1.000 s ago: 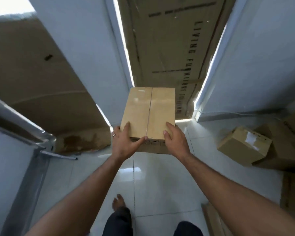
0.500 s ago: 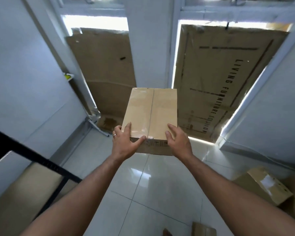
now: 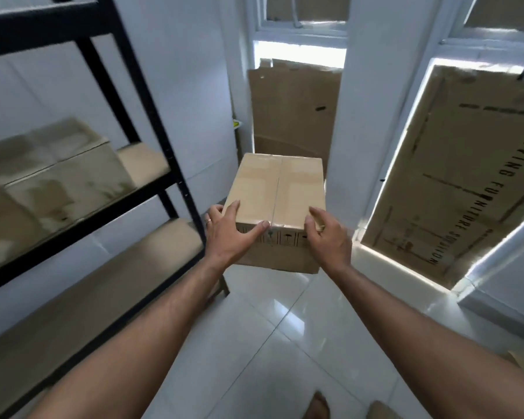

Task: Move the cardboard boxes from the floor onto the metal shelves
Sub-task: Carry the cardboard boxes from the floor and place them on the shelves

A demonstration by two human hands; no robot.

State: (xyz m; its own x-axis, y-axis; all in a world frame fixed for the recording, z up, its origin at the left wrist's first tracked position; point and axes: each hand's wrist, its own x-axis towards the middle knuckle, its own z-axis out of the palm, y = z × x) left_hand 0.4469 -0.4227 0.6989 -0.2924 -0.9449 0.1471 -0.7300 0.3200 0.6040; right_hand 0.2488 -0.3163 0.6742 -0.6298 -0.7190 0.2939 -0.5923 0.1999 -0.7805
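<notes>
Two bare feet (image 3: 318, 405) show at the bottom edge on the glossy white floor (image 3: 285, 343). Above them both forearms reach up to mid-frame, where the cardboard box (image 3: 277, 189) is held off the floor. The left hand (image 3: 227, 234) clasps its near left corner, fingers (image 3: 232, 208) spread over the top and thumb along the front edge; the right hand (image 3: 327, 237) curls round the near right corner. At left stands the black metal shelf (image 3: 152, 122), already carrying boxes (image 3: 52, 182). Farther back, flat cardboard sheets (image 3: 294, 116) cover the windows.
</notes>
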